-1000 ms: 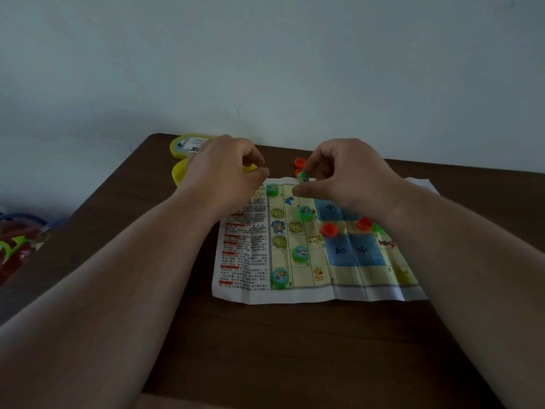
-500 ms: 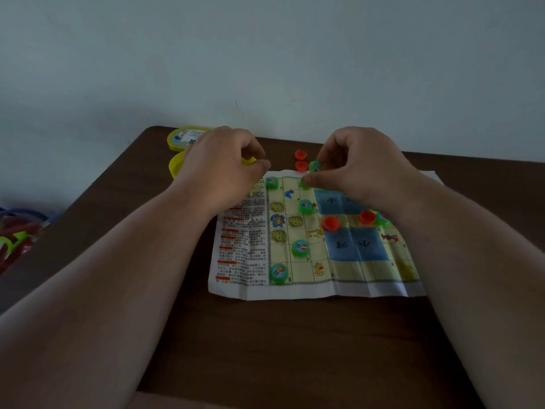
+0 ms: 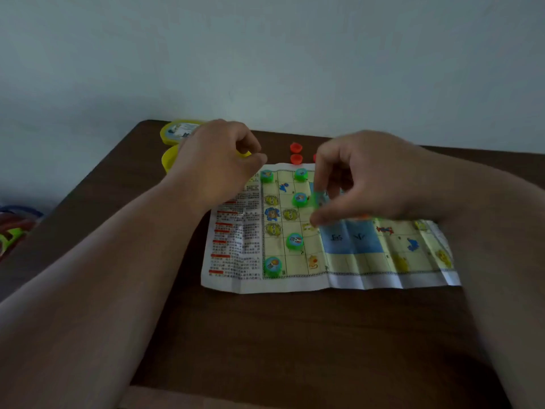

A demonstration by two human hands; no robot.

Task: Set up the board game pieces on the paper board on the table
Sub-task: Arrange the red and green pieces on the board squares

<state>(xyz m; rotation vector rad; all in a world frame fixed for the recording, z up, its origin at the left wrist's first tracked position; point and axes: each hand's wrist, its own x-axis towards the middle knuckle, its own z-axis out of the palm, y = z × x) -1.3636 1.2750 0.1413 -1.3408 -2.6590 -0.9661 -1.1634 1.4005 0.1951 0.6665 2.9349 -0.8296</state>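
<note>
The paper board (image 3: 339, 261) lies flat on the dark wooden table (image 3: 280, 335). Several green round pieces stand on its left squares, one at the near left corner (image 3: 272, 266), one mid-column (image 3: 294, 241), one further up (image 3: 300, 199). My right hand (image 3: 368, 181) hovers over the board's middle, fingertips pinched on a blurred green piece (image 3: 318, 199). My left hand (image 3: 218, 163) rests curled at the board's far left corner, over a yellow tub; whether it holds anything is hidden. Two red pieces (image 3: 295, 153) lie beyond the board's far edge.
A yellow lid with a printed label (image 3: 180, 130) and a yellow tub (image 3: 169, 160) sit at the table's far left corner, near the wall. Coloured plastic items (image 3: 14, 228) lie off the table's left edge.
My right hand has come from the board's far edge toward me, over the middle squares, carrying a green piece. Another green piece now stands on the far row. My left hand stayed put.
</note>
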